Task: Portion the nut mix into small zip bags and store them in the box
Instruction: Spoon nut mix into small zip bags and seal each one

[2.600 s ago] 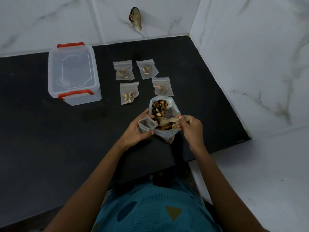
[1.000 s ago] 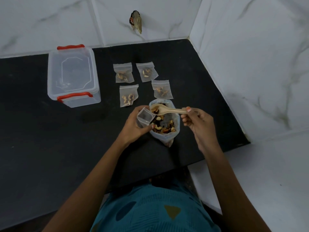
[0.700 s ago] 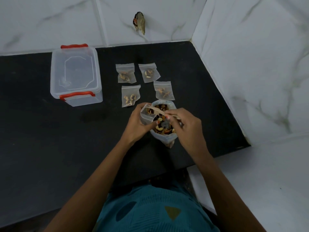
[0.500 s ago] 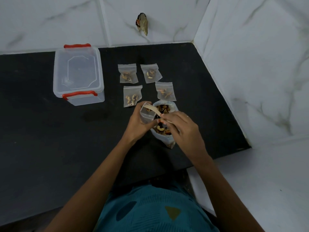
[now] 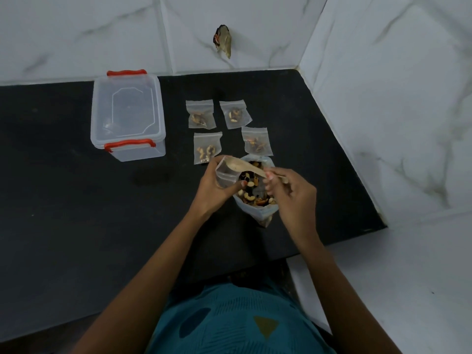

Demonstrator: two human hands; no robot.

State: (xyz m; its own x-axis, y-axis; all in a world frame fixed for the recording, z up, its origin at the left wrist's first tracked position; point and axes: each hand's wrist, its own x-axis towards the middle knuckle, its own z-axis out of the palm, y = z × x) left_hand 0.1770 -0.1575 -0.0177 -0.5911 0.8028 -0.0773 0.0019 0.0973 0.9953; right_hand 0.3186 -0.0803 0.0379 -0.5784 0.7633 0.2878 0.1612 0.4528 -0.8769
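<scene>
Head view shows me a black countertop [image 5: 76,213] running into a corner of white, grey-veined marble: the back wall [image 5: 76,34] at twelve o'clock and the side wall [image 5: 383,98] from one to three. A small dark object [image 5: 223,40] clings to the back wall at twelve, on a tile joint. Pale floor [image 5: 383,277] fills four o'clock and a teal garment [image 5: 242,323] sits at six.

Near the counter's middle the nut mix bag [image 5: 255,208] stands open. The left hand [image 5: 217,186] grips an open zip bag [image 5: 226,175] at its ten o'clock rim. The right hand [image 5: 293,195] pinches the handle of a wooden spoon [image 5: 242,168], whose bowl lies at the small bag's mouth. Four filled bags [image 5: 207,148] lie flat at twelve from the hands. The clear box [image 5: 127,116], lid on and with red latches, rests well apart at ten.
</scene>
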